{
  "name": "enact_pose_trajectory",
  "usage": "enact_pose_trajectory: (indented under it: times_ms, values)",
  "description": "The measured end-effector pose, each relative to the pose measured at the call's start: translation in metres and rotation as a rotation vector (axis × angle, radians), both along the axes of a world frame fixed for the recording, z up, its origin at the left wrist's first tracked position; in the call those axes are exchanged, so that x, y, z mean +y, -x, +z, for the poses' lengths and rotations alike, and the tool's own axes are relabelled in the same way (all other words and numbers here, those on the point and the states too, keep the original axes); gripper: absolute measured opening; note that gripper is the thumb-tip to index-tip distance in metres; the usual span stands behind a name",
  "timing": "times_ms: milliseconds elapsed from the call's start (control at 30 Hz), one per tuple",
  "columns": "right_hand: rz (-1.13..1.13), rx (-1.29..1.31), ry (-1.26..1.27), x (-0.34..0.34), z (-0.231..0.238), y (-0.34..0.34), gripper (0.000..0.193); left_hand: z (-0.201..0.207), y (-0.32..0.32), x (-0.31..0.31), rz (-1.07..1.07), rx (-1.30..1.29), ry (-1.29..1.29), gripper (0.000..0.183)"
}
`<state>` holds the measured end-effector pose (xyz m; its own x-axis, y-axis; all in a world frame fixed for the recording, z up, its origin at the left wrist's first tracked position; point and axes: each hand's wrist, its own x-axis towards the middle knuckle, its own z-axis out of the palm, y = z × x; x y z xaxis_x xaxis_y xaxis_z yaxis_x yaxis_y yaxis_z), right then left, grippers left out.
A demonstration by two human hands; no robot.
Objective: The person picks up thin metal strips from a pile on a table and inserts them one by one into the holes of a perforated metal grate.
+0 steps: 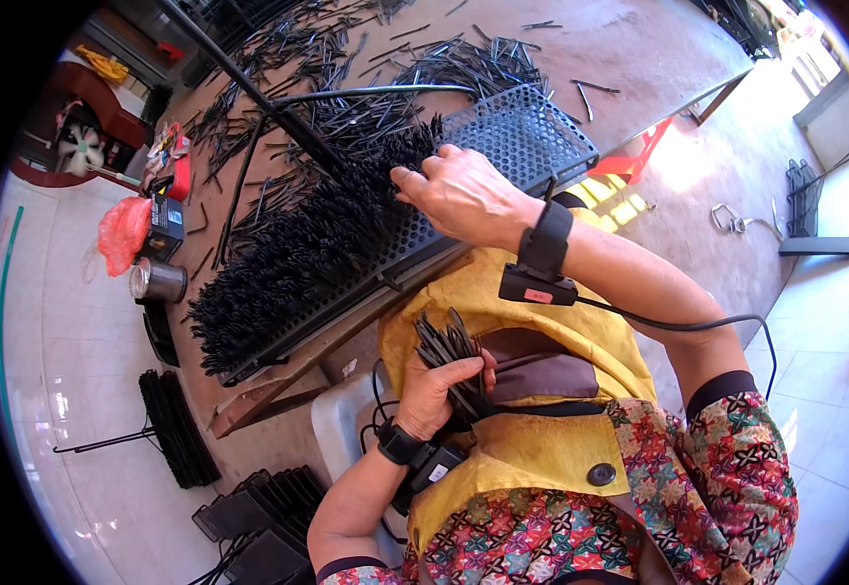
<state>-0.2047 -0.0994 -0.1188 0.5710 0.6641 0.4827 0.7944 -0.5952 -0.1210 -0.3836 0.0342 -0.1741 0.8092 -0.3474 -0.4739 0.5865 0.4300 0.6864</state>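
**A:** What did each hand have?

**B:** The left hand (436,388) was clenched around a bundle of thin black rod-like pins (449,353), held low against the yellow apron (532,322). Their free ends fanned up and away from the fist, so the long axis ran roughly from the lap toward the bench. The right hand (463,193) lay on the black perforated metal tray (522,132), fingertips (407,180) pinched at the edge of the dense mass of black pins already standing in the tray's holes (297,258). I couldn't tell whether a single pin sat between those fingertips; it seemed closed on something small, but that was hidden.

**A:** And the tray itself?

**B:** It lay slantwise on the brown workbench (629,49), its long axis running from beyond the right fingertips down toward the person's left. The filled part lay left of the fingertips, the bare holes right under the palm and beyond it. Loose black pins (463,63) were scattered further off on the bench.

**A:** How would one do that step well?

**B:** My judgement: keep each pin upright over its hole, work along the row next to the filled edge, and keep the bundle's tips fanned so that one pin pulls free cleanly.
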Motion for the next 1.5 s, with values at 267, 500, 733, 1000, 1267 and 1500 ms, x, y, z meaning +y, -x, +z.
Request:
enact_pose_trajectory:
  times_ms: [267, 500, 733, 1000, 1267, 1500]
  values:
    - [0.133, 0.925, -0.405, -0.035, -0.020, 0.085, 0.020, 0.008, 0.002, -0.004, 0.054, 0.003, -0.051, 0.011]
    - [0.026, 0.842, -0.566, -0.033, -0.013, 0.077, 0.010, 0.011, -0.003, 0.003, 0.184, -0.014, -0.037, 0.018]
    - [-0.054, 0.366, -0.832, -0.015, 0.003, 0.038, 0.006, 0.009, -0.010, 0.020, 0.334, -0.023, -0.038, 0.013]
    - [0.120, -0.185, -0.653, 0.013, -0.005, 0.012, 0.015, 0.014, -0.012, 0.020, 0.421, -0.023, -0.022, 0.013]
    - [0.250, -0.251, -0.362, 0.023, 0.005, 0.011, 0.020, 0.015, -0.013, 0.020, 0.429, -0.006, -0.011, 0.015]
    - [0.243, -0.257, -0.334, 0.020, 0.001, 0.013, 0.022, 0.015, -0.013, 0.021, 0.427, -0.006, -0.029, 0.015]
